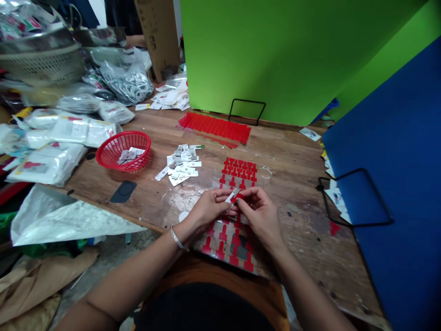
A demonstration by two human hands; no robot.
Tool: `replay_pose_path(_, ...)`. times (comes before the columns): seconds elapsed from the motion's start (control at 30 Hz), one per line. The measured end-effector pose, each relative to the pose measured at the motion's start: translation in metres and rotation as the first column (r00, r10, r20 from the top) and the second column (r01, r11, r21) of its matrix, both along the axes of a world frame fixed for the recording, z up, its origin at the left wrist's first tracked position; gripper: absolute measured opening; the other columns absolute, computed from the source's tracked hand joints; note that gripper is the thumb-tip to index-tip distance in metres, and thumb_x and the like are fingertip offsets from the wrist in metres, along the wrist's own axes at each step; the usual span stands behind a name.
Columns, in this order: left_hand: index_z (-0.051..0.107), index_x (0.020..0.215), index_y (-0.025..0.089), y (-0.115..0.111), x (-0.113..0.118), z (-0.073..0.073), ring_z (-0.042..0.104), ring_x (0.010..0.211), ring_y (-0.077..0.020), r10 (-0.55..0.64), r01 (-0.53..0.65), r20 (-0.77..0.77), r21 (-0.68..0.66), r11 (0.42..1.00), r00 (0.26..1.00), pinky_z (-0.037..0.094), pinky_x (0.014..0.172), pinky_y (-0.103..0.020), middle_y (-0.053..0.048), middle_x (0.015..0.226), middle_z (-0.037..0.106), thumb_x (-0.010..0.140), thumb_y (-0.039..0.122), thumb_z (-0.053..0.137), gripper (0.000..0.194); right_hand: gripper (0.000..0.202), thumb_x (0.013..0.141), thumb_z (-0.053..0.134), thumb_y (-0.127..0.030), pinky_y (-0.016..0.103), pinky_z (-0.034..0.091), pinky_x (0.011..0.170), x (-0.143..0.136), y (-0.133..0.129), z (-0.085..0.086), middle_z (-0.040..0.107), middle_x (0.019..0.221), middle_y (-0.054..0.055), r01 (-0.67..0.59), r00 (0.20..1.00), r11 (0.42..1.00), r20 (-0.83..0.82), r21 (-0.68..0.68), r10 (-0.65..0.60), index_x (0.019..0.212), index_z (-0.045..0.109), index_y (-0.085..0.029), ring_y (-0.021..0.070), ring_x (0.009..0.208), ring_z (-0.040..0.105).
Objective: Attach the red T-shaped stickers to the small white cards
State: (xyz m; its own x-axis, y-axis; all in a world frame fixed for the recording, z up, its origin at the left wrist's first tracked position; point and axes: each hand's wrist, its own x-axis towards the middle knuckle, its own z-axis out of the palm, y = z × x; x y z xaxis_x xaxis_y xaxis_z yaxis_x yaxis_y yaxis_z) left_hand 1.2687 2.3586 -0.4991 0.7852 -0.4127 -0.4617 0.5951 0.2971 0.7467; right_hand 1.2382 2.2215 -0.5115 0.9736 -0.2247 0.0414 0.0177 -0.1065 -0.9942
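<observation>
Bright green partition [275,50] backs brown wood-grain bench [292,161]. On bench: rows of flat red T-shaped pieces [236,238], red slotted plastic basket [106,154]. Above rows, left hand [211,206], grip closed on narrow white rectangular card [231,196]; long axis diagonal, far end pointing away rightward. Right hand [262,212], grip pinching small red piece [237,197] at card.

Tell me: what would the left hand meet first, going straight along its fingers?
Probably the right hand, just beyond the small white piece the left hand holds; depth between the hands is hard to judge.
</observation>
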Motion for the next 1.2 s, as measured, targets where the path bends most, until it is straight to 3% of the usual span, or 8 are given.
replay_pose_path(0.47,0.066,0.099,0.010,-0.0014,-0.0012,0.0000,0.067,0.059,-0.0107,-0.026,0.026,0.019,-0.015,1.000,0.999,0.055,0.063,-0.022,-0.008,0.085,0.072,0.067,-0.003,0.064,0.035,0.016,0.072,0.066,-0.028,0.024,0.051,0.055,-0.0018,0.0012,-0.0013,0.059,0.072,-0.002,0.013,1.000,1.000,-0.011,0.018,-0.013,0.080,0.054,-0.021,0.0119,0.059,0.058)
replay_pose_path(1.0,0.065,0.105,0.010,0.0027,-0.0005,0.0006,0.067,0.065,-0.0127,-0.066,0.068,0.052,-0.038,0.997,0.996,0.054,0.067,-0.023,-0.010,0.084,0.071,0.066,0.009,0.074,0.041,0.016,0.073,0.066,-0.028,0.024,0.051,0.053,-0.0020,0.0020,-0.0035,0.059,0.073,-0.002,0.023,1.000,1.000,0.007,0.011,-0.023,0.081,0.053,-0.022,0.0117,0.057,0.058)
replay_pose_path(1.2,0.064,0.098,0.007,-0.0011,-0.0030,-0.0062,0.066,0.059,-0.0126,0.028,-0.031,0.097,0.026,0.999,0.995,0.055,0.062,-0.024,-0.005,0.069,0.069,0.068,0.015,0.075,0.033,0.012,0.080,0.062,-0.031,0.025,0.052,0.056,-0.0067,0.0053,-0.0018,0.061,0.076,-0.001,-0.005,0.999,1.000,0.038,-0.030,0.006,0.083,0.055,-0.022,0.0128,0.061,0.061)
